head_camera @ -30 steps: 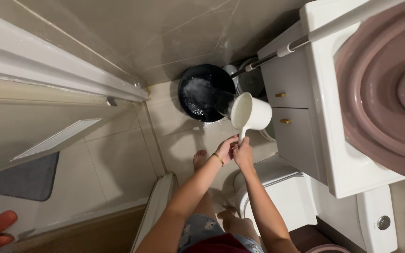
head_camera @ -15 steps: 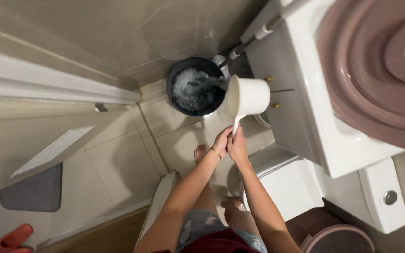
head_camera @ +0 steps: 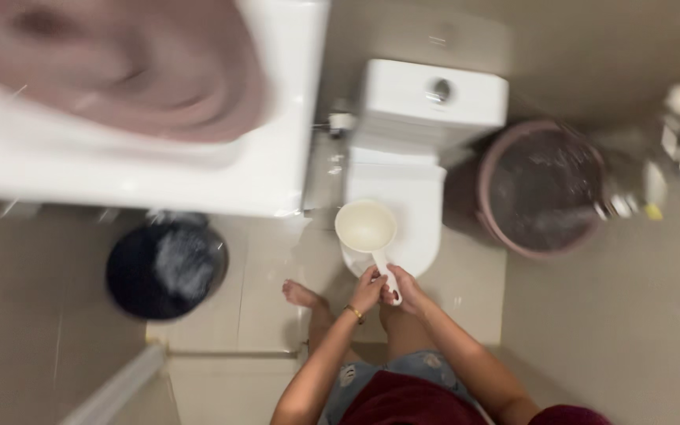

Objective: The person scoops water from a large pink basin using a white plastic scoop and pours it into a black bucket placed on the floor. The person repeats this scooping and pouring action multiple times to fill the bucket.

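Both hands, left hand (head_camera: 367, 288) and right hand (head_camera: 404, 288), closed on white dipper (head_camera: 366, 227) handle, mid-frame; dipper looks empty; black bucket (head_camera: 165, 266) lower left, holding foamy water.

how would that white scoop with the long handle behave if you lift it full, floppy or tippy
The white scoop looks like rigid plastic, so probably stiff, not floppy. Its cup sits far out from the thin handle, so filled it would likely feel front-heavy and want to tip; both the left hand and right hand grip the handle. Its smooth surface may be slippery when wet.
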